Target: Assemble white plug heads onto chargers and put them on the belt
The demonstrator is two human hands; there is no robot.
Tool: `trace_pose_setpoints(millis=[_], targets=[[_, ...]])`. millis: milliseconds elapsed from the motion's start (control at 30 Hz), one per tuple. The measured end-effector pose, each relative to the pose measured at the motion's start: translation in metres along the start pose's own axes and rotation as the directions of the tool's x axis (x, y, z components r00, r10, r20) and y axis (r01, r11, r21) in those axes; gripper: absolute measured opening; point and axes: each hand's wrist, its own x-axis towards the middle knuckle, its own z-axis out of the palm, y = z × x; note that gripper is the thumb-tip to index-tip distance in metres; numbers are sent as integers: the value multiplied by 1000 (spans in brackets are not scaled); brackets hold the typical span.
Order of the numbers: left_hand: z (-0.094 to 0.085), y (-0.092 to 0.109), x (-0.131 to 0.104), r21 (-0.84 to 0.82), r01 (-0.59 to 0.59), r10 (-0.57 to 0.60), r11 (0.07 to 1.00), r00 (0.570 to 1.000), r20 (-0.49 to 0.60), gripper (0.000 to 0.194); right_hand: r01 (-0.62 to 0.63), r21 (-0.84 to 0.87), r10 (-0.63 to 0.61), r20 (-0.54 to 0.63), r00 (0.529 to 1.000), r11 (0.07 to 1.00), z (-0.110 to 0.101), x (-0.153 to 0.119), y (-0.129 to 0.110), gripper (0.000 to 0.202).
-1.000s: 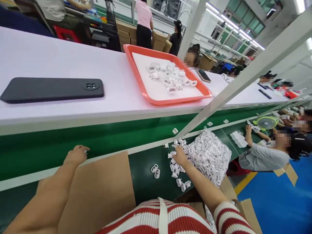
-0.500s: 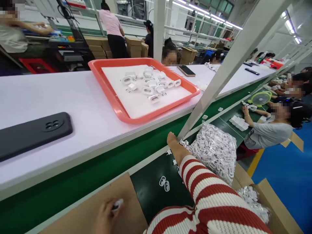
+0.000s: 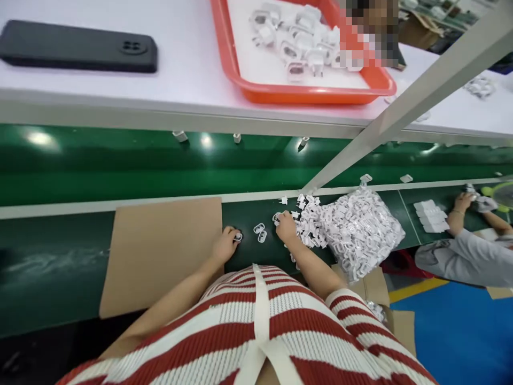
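Note:
At the right edge of a cardboard sheet, my left hand is closed around a small oval plastic shell, white with a dark inside. My right hand pinches a white plug shell at the left of a loose heap of white plug parts. Between the hands, two oval shells lie side by side on the dark green bench. Some of what each hand grips is hidden by the fingers.
A clear bag of white plug parts stands right of the heap. Above the bench, a white shelf carries an orange tray of plugs and a black phone. A slanted post crosses the right side. A co-worker's hand works farther right.
My view has tilted down toward the bench. My left hand has moved from over the cardboard to its right edge. My right hand has come back from near the post's foot to the heap's left side.

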Motion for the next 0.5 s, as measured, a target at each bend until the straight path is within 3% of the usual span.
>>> trace_pose_setpoints(millis=[67, 167, 267, 367, 433, 500], targets=[[11, 2, -2, -27, -5, 5, 1000, 1000, -6, 34, 26, 65, -27, 24, 999, 998, 2, -7, 11, 39], [20, 7, -11, -64, -33, 34, 997, 999, 3, 60, 56, 174, -60, 19, 998, 983, -4, -19, 26, 47], [23, 3, -36, -86, -48, 38, 995, 993, -111, 79, 58, 261, -46, -52, 998, 963, -17, -54, 43, 55], [23, -13, -82, -104, -19, -11, 994, 961, -278, 67, 110, 347, -83, -92, 992, 931, -24, -117, 60, 51], [26, -27, -121, -117, 79, -108, 990, 958, -265, 55, 181, 389, -163, -78, 984, 904, -20, -164, 72, 34], [34, -39, -158, -135, 210, -232, 968, 957, -172, 47, 241, 463, -251, -42, 967, 853, -10, -200, 85, 24]])
